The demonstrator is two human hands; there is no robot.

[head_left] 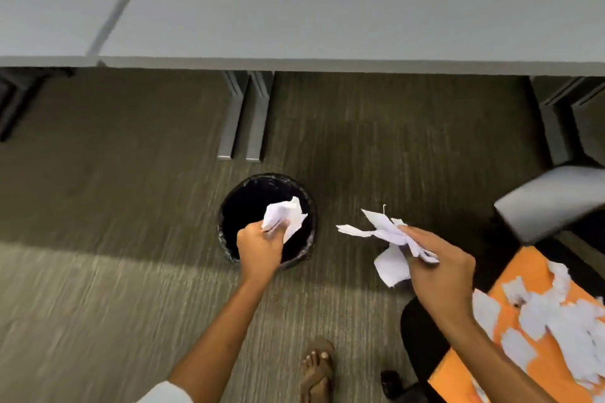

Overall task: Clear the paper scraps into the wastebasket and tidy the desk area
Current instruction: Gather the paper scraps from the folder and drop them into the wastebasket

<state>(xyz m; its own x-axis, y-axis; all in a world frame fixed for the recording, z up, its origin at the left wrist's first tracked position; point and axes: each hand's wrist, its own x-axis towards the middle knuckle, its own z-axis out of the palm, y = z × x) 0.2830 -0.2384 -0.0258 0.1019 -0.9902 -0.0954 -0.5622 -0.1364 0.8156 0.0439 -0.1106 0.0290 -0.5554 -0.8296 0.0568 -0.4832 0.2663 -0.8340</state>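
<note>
A round black wastebasket stands on the carpet below the desk edge. My left hand is over its opening, shut on a crumpled bunch of white paper scraps. My right hand is to the right of the basket, above the carpet, shut on another bunch of torn white scraps. More torn white scraps lie piled on an orange sheet at the lower right.
A pale grey desk top fills the upper part, with grey desk legs behind the basket. A chair's grey armrest and black seat are at right. My sandalled foot rests on the carpet.
</note>
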